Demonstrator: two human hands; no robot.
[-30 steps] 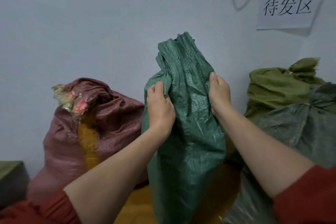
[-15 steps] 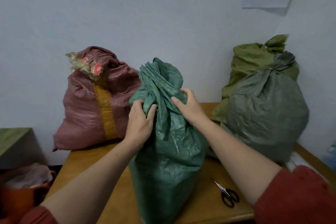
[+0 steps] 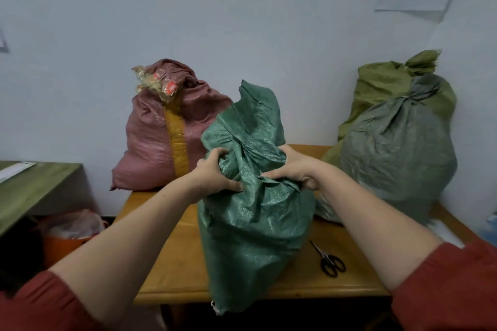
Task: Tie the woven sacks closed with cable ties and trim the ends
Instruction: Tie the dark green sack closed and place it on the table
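Note:
A dark green woven sack [image 3: 252, 236] stands on the front of the wooden table [image 3: 177, 263], its bottom hanging over the front edge. My left hand [image 3: 215, 172] grips the fabric at the left of its neck. My right hand [image 3: 293, 166] grips the fabric at the right. The loose top of the sack stands up crumpled above both hands. Black-handled scissors [image 3: 329, 260] lie on the table to the right of the sack. No cable tie is visible.
A pink sack [image 3: 166, 137] with a yellow stripe leans on the wall at the back left. A grey-green sack [image 3: 395, 153] with a tied neck sits at the right, an olive sack [image 3: 384, 88] behind it. A green surface [image 3: 32, 188] and an orange bin [image 3: 67, 242] are at the left.
The sack has come down from in front of my face onto the table. Both hands have slid lower on it and now bunch the neck. The view has tilted down.

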